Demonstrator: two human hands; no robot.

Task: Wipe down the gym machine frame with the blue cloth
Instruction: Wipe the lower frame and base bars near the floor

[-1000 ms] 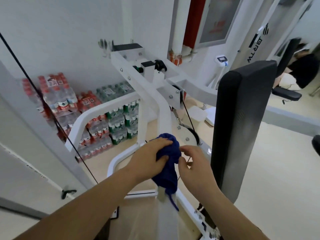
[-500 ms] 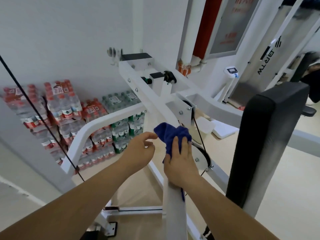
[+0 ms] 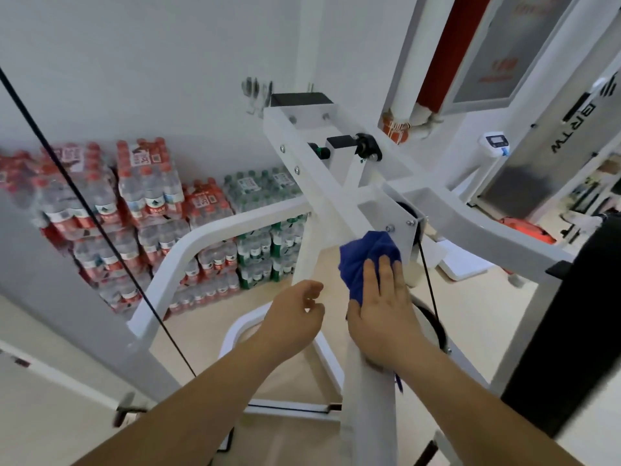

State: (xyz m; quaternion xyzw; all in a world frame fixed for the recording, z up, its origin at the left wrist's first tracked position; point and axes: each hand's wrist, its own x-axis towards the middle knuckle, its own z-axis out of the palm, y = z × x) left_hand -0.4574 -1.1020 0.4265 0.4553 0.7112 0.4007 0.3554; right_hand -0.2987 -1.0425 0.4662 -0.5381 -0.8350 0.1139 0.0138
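- Frame [image 3: 322, 183] in front of you: white painted metal, smooth, slight gloss.
- Bolts [image 3: 282, 148]: bare shiny metal.
- Your cloth [image 3: 363, 260]: blue fabric, soft, matt.
- Pad [image 3: 571, 331]: black, matt.
- Bottles [image 3: 148, 193]: clear plastic, glossy shrink-wrap.

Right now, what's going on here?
A person is wiping a white gym machine frame. The right hand presses the blue cloth flat against the sloping bar, just below the pulley bracket. The left hand hovers beside it, loosely curled, holding nothing. Packs of bottled water are stacked by the wall.
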